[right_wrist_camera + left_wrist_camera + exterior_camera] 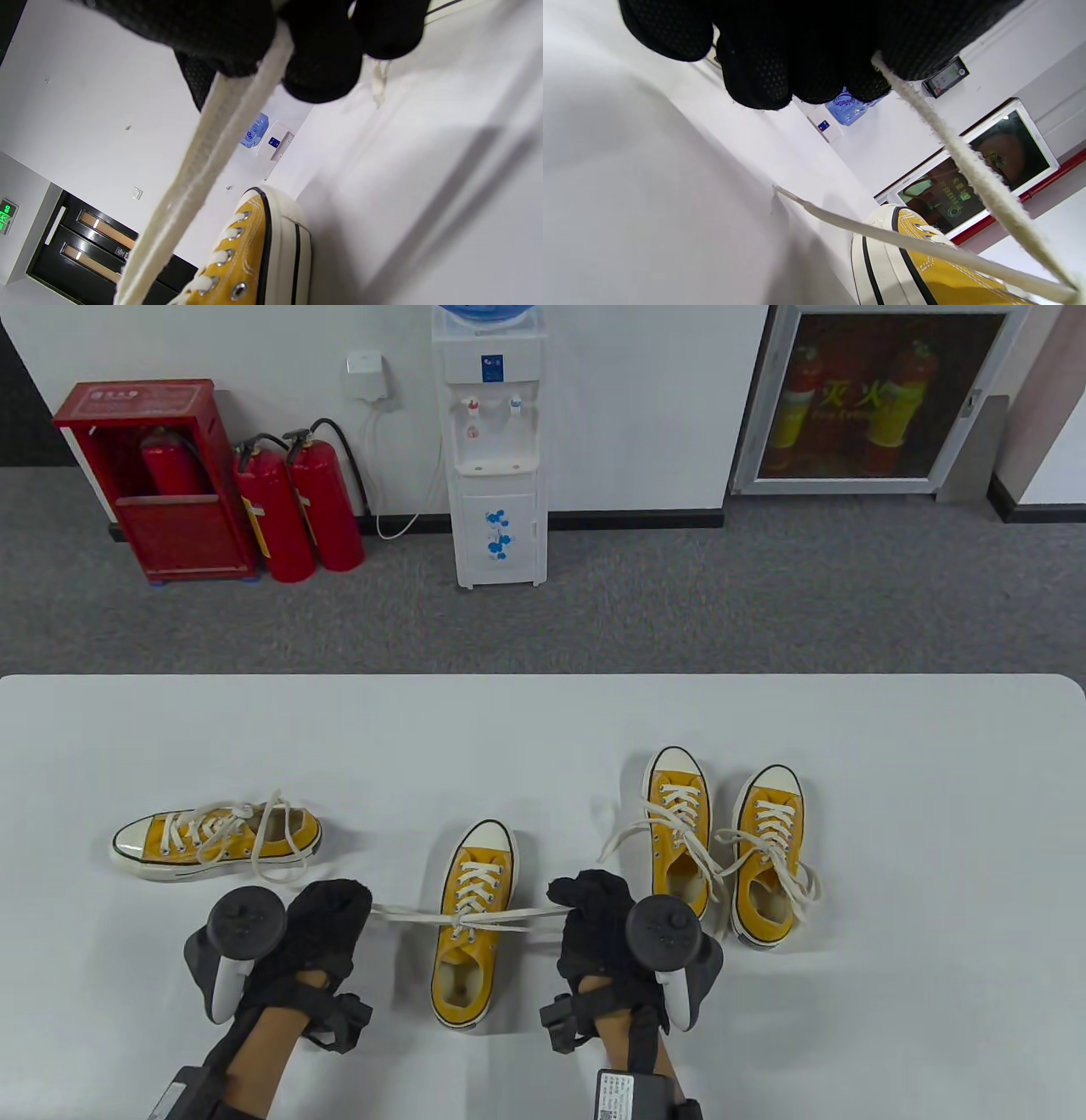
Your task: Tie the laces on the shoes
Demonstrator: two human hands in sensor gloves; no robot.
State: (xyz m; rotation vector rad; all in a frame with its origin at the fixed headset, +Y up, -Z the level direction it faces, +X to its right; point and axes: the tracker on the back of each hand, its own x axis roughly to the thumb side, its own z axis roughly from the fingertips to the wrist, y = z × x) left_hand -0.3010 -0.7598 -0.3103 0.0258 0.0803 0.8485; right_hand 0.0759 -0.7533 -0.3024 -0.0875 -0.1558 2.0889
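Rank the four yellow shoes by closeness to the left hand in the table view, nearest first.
From the left hand:
1. Shoe lying on its side, just beyond the hand, to its left.
2. Middle shoe, between both hands.
3. Inner shoe of the right pair.
4. Outer shoe of the right pair, farthest right.

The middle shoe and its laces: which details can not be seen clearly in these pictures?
- Lace crossing on the middle shoe: table view, too small to tell whether a knot exists.
- Left hand fingers: table view, hidden under glove and tracker; left wrist view shows the lace entering the fingers, top edge cuts the grip.
- Right hand: right wrist view, lace blurred, too close.
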